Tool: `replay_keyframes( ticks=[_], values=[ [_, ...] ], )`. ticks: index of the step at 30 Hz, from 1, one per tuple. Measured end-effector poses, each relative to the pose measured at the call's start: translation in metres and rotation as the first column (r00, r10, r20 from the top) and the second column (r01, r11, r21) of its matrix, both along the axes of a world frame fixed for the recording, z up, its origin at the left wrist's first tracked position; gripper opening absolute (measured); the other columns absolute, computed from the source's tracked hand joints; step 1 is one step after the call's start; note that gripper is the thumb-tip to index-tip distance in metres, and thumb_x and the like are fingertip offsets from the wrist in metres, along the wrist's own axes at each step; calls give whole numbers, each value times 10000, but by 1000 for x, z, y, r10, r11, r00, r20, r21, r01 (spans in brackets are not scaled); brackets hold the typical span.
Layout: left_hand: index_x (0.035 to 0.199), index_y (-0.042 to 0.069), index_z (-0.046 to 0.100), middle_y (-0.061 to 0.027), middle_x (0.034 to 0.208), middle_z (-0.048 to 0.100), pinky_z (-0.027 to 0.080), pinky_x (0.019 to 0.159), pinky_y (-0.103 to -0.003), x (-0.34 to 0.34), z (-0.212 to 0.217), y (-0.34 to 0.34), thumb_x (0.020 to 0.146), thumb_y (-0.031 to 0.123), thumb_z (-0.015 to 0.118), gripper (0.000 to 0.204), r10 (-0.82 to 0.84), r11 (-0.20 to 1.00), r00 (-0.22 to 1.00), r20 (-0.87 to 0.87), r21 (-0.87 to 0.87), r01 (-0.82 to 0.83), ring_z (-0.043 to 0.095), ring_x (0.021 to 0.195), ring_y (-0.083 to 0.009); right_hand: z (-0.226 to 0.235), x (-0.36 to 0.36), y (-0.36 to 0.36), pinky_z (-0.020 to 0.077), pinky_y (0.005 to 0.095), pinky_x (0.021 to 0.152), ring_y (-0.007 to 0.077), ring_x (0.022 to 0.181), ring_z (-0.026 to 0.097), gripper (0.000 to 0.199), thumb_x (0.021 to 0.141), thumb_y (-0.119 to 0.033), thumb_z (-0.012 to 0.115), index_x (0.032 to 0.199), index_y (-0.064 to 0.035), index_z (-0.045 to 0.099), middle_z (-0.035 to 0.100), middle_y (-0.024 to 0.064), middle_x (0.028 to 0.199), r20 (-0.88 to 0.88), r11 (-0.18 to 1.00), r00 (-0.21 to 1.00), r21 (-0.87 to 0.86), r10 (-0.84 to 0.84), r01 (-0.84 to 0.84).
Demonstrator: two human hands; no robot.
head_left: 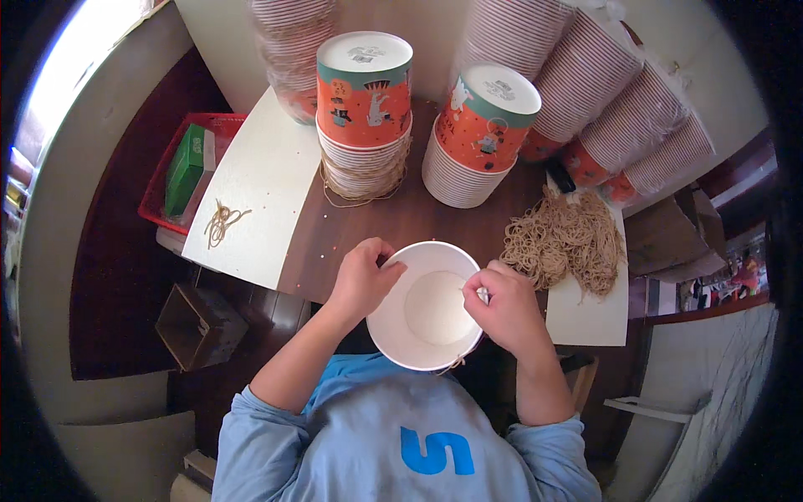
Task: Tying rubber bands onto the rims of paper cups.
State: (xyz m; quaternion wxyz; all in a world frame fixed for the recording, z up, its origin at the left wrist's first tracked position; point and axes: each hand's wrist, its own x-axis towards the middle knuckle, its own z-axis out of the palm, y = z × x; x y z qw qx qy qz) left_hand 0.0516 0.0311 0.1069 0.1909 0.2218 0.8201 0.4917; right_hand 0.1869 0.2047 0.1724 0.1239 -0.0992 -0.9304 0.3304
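Observation:
A white-lined paper bucket (403, 322) is held tilted in front of my chest, its mouth toward me. My left hand (366, 280) grips its left rim, thumb over the edge. At the right rim, my right hand (508, 308) is closed in a pinch on a small silvery thing (483, 294), mostly hidden by the fingers. A short bit of tan string (456, 364) hangs at the bucket's near rim. Beyond it stand two stacks of upside-down buckets, each topped by an orange and green bucket (365, 96); strings loop round the left stack (365, 171).
A heap of tan strings (562, 243) lies on the table's right side, with a few strands (222, 223) at the left. Plastic-wrapped bucket stacks (598, 75) lean at the back right. A red basket (159, 188) and cardboard box (201, 326) are to the left.

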Motion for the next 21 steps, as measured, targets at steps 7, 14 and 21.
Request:
replay_keyframes(
  ticks=[7,14,21],
  values=[
    [1002,-36,610,-151,876,623,508,688,-314,7,-1,-5,764,138,668,301,-12,1000,1000,-26,26,13,625,749,-210,-33,-28,45,459,373,640,268,750,570,92,752,-121,653,768,-35,627,543,113,808,41,986,995,131,95,-99],
    [1083,-51,584,-86,921,635,522,673,-255,31,-6,-12,926,182,545,283,-6,939,859,512,299,-172,624,776,-124,-29,-38,19,482,349,692,256,800,593,96,775,-142,650,809,-53,661,563,85,890,-51,992,991,31,124,-122],
    [1105,-43,577,-65,874,637,508,649,-230,28,-8,-17,953,135,493,249,-27,953,935,353,292,-83,611,743,-104,-65,-52,-3,475,379,679,275,753,598,133,775,-176,638,794,-50,672,584,113,803,54,958,984,-245,168,-150]
  ],
)
